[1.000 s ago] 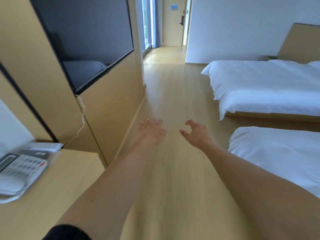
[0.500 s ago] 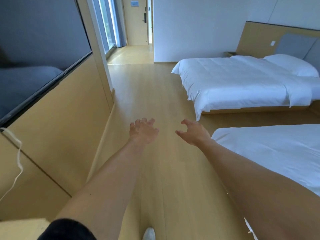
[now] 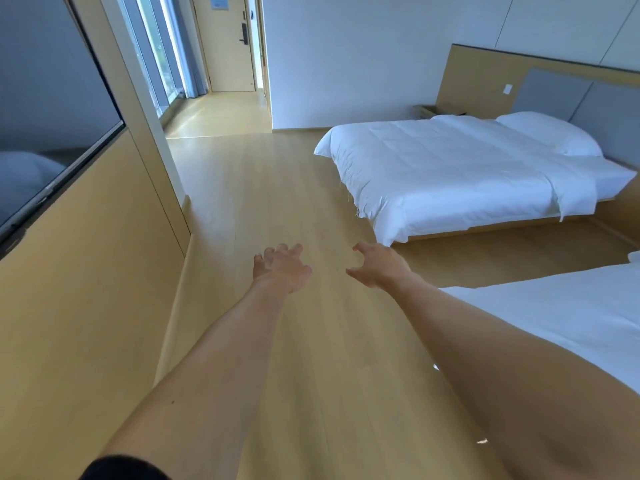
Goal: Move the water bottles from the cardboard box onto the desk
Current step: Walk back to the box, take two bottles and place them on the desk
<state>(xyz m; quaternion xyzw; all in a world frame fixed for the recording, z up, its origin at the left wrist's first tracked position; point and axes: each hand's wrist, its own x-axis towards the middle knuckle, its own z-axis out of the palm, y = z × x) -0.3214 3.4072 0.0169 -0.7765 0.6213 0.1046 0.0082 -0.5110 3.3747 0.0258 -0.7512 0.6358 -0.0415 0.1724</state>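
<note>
Water bottles nowhere in view, nor the cardboard box, nor the desk; only a hotel-style room with a wood floor (image 3: 277, 202) running toward a door (image 3: 228, 43) at the far end. Two bare arms stretched forward over that floor, both empty. Left hand (image 3: 282, 268) held out palm down, fingers loosely curled and spread, gripping nothing. Right hand (image 3: 379, 268) turned inward with thumb and fingers apart, cupped as if ready to close round something, also holding nothing. Hands level and near each other but not touching, a gap of bare floor between them.

Judged from the pose: arms kept raised and ready between trips, presumably on the way to wherever the box stands, with the fetch step still ahead and no sign here of how many bottles remain. Box likely out of frame, so a turn or a few more steps probably needed before any grasp.

Counted: two hands, two forearms, one dark sleeve edge (image 3: 121, 467) at the lower left. Two beds with white linen, far bed (image 3: 450, 174) made up with one pillow (image 3: 550, 136) against a padded headboard (image 3: 554, 91), near bed (image 3: 554, 317) only partly in frame on the right. One dark wall-mounted screen (image 3: 48, 109) on the wood-panelled wall at left. Zero bottles, zero boxes visible.
</note>
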